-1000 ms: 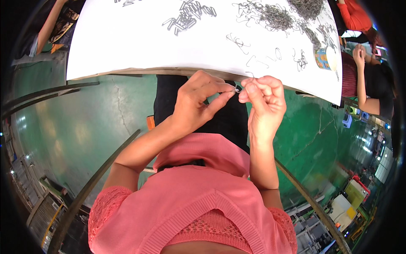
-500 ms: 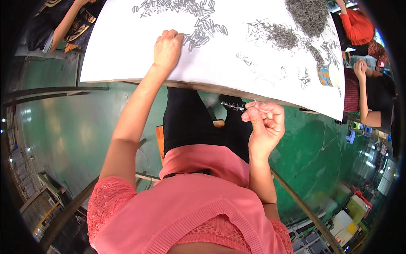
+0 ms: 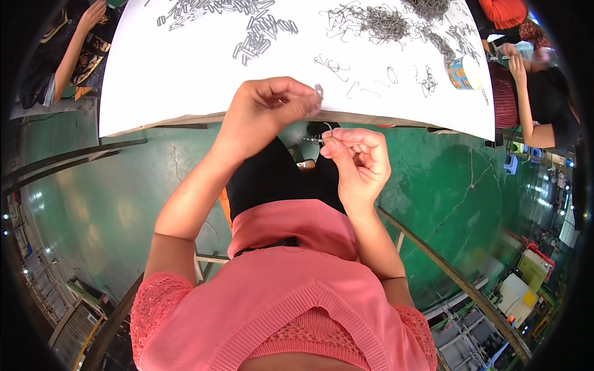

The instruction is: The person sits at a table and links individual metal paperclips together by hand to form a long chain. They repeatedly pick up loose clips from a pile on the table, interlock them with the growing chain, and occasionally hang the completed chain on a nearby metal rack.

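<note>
My left hand (image 3: 266, 111) is raised over the table's front edge. Between its thumb and fingertips sits a small metal wire link (image 3: 318, 91), slightly blurred. Just to the right and nearer to me, my right hand (image 3: 362, 162) pinches a bent wire hook (image 3: 328, 128). A short row of small metal pieces (image 3: 312, 140) sticks out leftward from those fingertips; how they join the hook is too small to tell. On the white tabletop (image 3: 185, 80) beyond my left hand lie loose oval wire links (image 3: 252, 43).
Heaped bent wire hooks (image 3: 374, 23) lie farther right, with stray hooks (image 3: 426, 79) nearer the edge. A patterned cup (image 3: 459, 74) stands at the table's right side. Other people sit at both sides, one person's arm (image 3: 523, 102) at right. Green floor (image 3: 433, 185) surrounds my seat.
My left hand has left the oval links and come right and toward me with a link in its fingertips. My right hand has shifted left and slightly up, still gripping the hook.
</note>
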